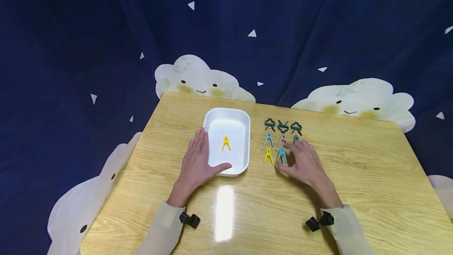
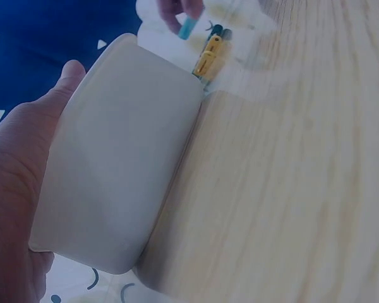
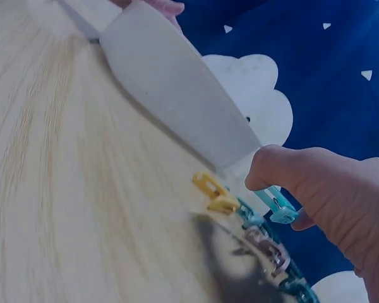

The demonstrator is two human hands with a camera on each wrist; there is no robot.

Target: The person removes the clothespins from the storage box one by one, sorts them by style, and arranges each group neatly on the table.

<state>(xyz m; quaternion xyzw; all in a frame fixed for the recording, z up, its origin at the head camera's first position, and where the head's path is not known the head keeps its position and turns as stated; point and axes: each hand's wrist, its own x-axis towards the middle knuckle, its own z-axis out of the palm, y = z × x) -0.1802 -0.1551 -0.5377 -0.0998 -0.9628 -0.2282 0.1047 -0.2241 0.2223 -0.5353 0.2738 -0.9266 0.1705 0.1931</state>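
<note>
My left hand [image 1: 198,164] lies along the left wall of a white plastic tray [image 1: 248,141], fingers straight, thumb reaching over its near rim. Inside the tray is one yellow clothespin [image 1: 226,143]. My right hand [image 1: 307,164] pinches a light blue clothespin [image 3: 281,207] between thumb and fingers; both wrist views show it raised off the table. Close by on the wood lie another yellow clothespin [image 1: 268,155], a pale blue one [image 1: 268,137], a pink one [image 1: 282,138] and a teal one [image 1: 296,138], partly hidden by the right hand.
Behind these, a row of dark green clips [image 1: 270,123] with cloud-like tops lies on the wooden table [image 1: 368,176]. A dark blue curtain [image 1: 226,23] with printed clouds hangs past the table's far edge. Each wrist wears a small black camera [image 1: 191,220].
</note>
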